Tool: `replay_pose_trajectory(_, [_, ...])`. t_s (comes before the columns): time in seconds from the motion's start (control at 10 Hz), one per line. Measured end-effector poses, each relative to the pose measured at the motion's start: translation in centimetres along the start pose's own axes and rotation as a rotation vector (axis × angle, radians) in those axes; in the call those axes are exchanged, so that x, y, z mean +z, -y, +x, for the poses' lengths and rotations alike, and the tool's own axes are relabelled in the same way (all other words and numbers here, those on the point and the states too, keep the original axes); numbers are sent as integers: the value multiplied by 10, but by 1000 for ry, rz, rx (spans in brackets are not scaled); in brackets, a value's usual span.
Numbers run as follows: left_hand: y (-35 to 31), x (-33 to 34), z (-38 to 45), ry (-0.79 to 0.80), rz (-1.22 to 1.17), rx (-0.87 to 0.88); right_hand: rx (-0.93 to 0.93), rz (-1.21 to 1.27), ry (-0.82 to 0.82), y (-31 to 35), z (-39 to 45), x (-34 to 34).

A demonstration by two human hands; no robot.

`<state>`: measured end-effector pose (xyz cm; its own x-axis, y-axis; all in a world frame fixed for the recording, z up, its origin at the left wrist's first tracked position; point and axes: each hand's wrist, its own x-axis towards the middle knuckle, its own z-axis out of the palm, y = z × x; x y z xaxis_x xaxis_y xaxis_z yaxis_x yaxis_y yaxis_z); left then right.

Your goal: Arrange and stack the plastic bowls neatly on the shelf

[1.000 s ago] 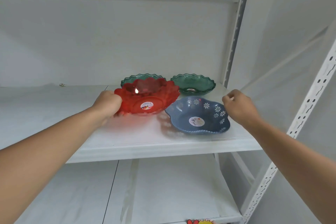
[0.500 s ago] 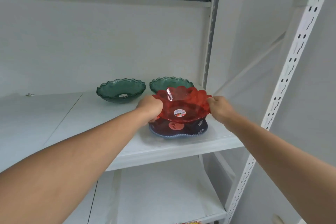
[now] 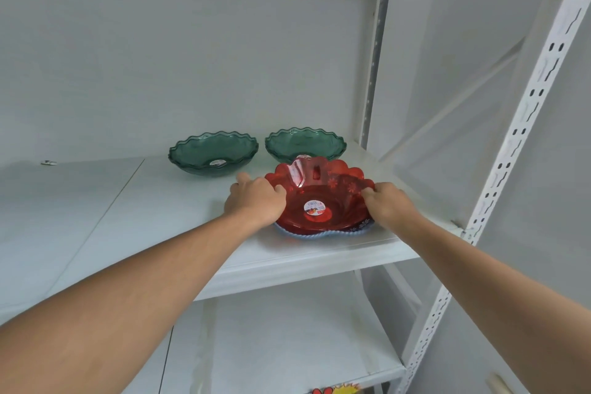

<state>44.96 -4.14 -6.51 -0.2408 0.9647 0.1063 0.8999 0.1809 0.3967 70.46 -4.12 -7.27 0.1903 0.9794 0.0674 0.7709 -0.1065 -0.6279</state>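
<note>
Both hands gripping a red bowl by opposite rims: left hand, right hand. Nested in a blue bowl near the shelf front edge. Probably seating it; next, likely letting go and stacking the two green bowls behind. Translucent glossy plastic, scalloped rims.

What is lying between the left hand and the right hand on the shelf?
In the head view, the red bowl lies between the left hand and the right hand, each gripping its rim; it is nested in the blue bowl.
</note>
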Motion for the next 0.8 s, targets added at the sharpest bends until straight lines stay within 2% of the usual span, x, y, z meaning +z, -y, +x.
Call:
replay_pose_trajectory(0.2, [-1,-1,3,121,-101,-61,17,130,72,12,-6,-4])
replay_pose_trajectory(0.3, [0,-2,4,127,-198,-82,23,183,113,11,-1,-5])
replay_pose_trajectory(0.5, [6,-13,-9,4,-342,-33,-14,185,20,8,-1,-12])
replay_pose_trajectory(0.8, [46,-60,-21,-136,-350,40,-283,-5,5,20,-1,-27])
